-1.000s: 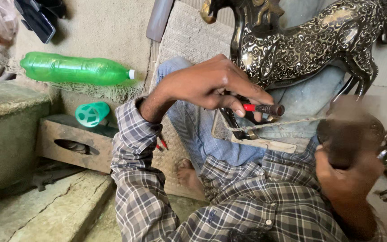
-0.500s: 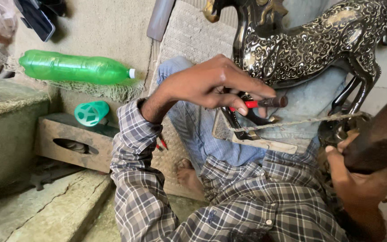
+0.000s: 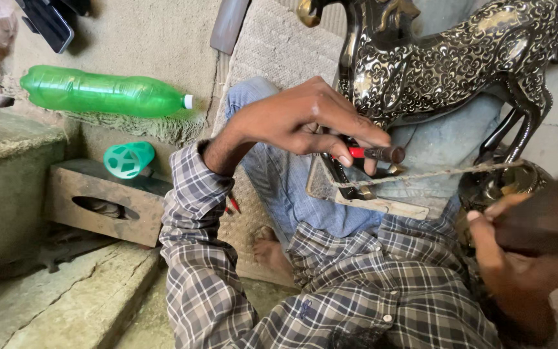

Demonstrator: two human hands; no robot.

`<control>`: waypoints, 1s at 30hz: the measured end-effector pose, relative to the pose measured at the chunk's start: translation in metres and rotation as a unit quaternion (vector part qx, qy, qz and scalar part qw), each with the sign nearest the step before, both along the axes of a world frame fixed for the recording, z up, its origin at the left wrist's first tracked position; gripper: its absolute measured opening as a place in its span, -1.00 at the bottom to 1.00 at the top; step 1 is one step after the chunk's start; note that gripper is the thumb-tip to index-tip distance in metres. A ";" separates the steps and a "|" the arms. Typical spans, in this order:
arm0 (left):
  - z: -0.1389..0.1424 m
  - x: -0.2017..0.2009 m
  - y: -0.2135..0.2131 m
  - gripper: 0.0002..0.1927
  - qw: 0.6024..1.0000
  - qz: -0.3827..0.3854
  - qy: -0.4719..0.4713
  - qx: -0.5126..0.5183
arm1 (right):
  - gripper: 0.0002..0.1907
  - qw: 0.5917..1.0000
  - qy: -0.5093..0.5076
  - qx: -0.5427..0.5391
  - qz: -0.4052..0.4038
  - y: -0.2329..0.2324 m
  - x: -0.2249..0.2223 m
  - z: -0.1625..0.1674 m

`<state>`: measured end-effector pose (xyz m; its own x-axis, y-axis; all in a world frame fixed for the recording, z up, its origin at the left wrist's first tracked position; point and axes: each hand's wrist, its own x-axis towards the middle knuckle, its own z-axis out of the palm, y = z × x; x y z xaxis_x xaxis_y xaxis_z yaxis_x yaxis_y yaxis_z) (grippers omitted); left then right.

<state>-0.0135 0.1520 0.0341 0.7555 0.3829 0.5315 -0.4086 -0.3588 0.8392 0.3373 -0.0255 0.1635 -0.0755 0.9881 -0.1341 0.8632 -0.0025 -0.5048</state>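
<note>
In the head view, the left hand (image 3: 305, 126) is reaching across the lap and is pinching a short dark rod-like tool with a red band (image 3: 376, 153); its grip is pressed together around the tool, with the thumb below and the fingers above. The long axis of the tool is lying almost level, pointing to the right, just under the chest of the black metal horse figure with fine silver pattern (image 3: 447, 71). The horse is standing on the person's knees, above and just beside this grip, so the left hand is the nearer one. The right hand (image 3: 518, 258) is lower, at the right edge, blurred; it is closing around a dark object, and I cannot tell what it is. A thin pale cord (image 3: 421, 176) is running between the two hands. Well apart, a green plastic bottle (image 3: 101, 94) is lying on the floor.
</note>
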 end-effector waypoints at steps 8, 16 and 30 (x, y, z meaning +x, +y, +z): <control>-0.004 0.000 -0.001 -0.50 1.000 0.012 -0.007 -0.008 | -0.49 0.965 -0.107 0.151 0.188 0.011 0.038 -0.029; 0.008 -0.017 -0.026 -0.59 0.974 0.220 -0.006 -0.054 | 0.04 0.952 -0.160 0.182 0.189 0.031 0.035 -0.011; -0.011 0.000 -0.021 -0.47 0.982 0.172 0.035 -0.076 | -0.03 0.956 -0.155 0.145 0.201 0.063 0.028 -0.001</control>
<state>-0.0140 0.1311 0.0230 0.6004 0.6927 0.3995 -0.2248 -0.3332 0.9157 0.3652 0.0374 0.1630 -0.4584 0.8864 0.0642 0.8733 0.4627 -0.1524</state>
